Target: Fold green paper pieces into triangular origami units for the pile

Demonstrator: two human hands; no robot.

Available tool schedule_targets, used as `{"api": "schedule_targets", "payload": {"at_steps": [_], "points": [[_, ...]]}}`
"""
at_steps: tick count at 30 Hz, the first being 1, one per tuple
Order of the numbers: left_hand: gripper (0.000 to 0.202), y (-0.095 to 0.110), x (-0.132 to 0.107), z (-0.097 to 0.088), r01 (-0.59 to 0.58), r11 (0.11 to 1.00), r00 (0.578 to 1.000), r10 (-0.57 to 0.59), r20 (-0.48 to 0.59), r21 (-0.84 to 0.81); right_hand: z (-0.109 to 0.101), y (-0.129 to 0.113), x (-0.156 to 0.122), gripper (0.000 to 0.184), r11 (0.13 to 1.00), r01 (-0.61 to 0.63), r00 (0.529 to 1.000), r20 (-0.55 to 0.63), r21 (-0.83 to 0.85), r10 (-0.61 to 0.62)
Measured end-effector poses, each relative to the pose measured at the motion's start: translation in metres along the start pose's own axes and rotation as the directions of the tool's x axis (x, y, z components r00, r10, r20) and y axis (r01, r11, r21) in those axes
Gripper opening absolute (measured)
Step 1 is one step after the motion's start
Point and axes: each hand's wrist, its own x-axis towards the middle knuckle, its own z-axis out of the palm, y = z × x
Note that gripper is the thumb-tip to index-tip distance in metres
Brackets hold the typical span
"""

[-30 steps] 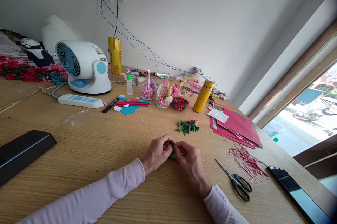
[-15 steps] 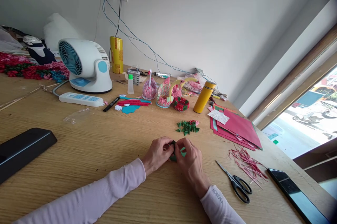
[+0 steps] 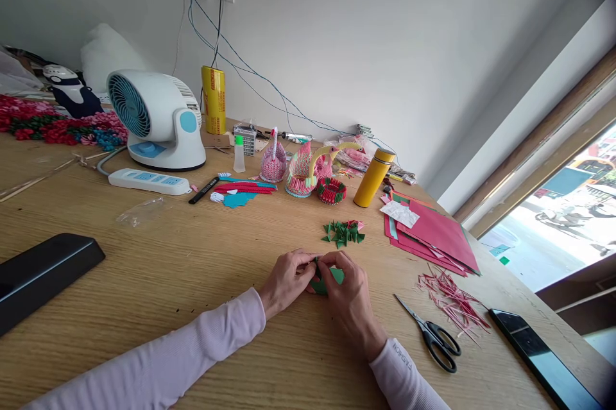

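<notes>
My left hand [image 3: 287, 280] and my right hand [image 3: 350, 299] meet at the middle of the wooden table [image 3: 192, 269], fingers pinched on a small piece of green paper [image 3: 323, 280] that lies against the tabletop. Much of the paper is hidden between the fingers. Just beyond the hands lies a small pile of folded green paper triangles [image 3: 342, 232] with a pink one among them.
Scissors [image 3: 430, 333] and pink paper trimmings [image 3: 452, 303] lie right of my hands, with a phone [image 3: 546, 358] beyond. Red paper sheets [image 3: 430, 230], a yellow flask [image 3: 373, 177], paper swans [image 3: 301, 172], a fan [image 3: 154, 121], a power strip [image 3: 147, 182] and a black case [image 3: 43, 275] surround them.
The green paper has been turned and flattened between my fingers, so more of it shows now. My hands stay in the same spot.
</notes>
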Motion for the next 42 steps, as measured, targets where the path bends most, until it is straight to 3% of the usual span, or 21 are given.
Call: {"api": "schedule_targets", "payload": {"at_steps": [5,11,15,21,28,34,37,40,42], "points": [[0.033,0.006,-0.004,0.002,0.002,1.000,0.999,-0.002,0.043,0.003,0.001,0.001,0.000,0.008,1.000,-0.028,1.000,0.011,-0.004,0.028],[0.029,0.009,-0.004,0.001,-0.008,0.999,0.999,0.010,0.051,-0.037,-0.001,0.002,-0.001,0.010,0.976,0.125,0.992,0.018,-0.179,-0.123],[0.026,0.004,0.002,0.000,0.091,0.984,0.996,-0.091,0.006,-0.151,-0.003,0.001,0.000,0.011,0.984,0.125,0.992,0.004,-0.129,-0.125],[0.019,0.006,0.007,-0.003,0.212,0.887,0.960,-0.269,-0.084,-0.410,-0.004,0.001,0.000,0.027,0.999,0.045,0.999,0.007,-0.017,-0.045],[0.017,0.010,0.005,-0.010,0.311,0.746,0.944,-0.316,0.099,-0.589,-0.006,0.000,-0.001,0.020,0.999,-0.005,1.000,0.004,0.043,0.005],[0.025,0.012,0.007,-0.024,0.485,0.675,0.874,-0.373,0.310,-0.556,-0.012,0.003,0.001,0.018,0.993,0.000,0.999,0.051,0.116,-0.006],[0.031,0.011,0.008,-0.029,0.513,0.666,0.855,-0.344,0.387,-0.542,-0.015,0.007,0.002,0.019,0.986,-0.004,0.996,0.085,0.164,-0.010],[0.033,0.009,0.007,-0.028,0.481,0.700,0.873,-0.323,0.366,-0.528,-0.015,0.011,0.003,0.018,0.975,-0.005,0.995,0.102,0.222,-0.019],[0.033,0.006,0.007,-0.022,0.425,0.761,0.903,-0.320,0.286,-0.489,-0.013,0.012,0.003,0.018,0.971,-0.011,0.995,0.101,0.239,-0.014]]}}
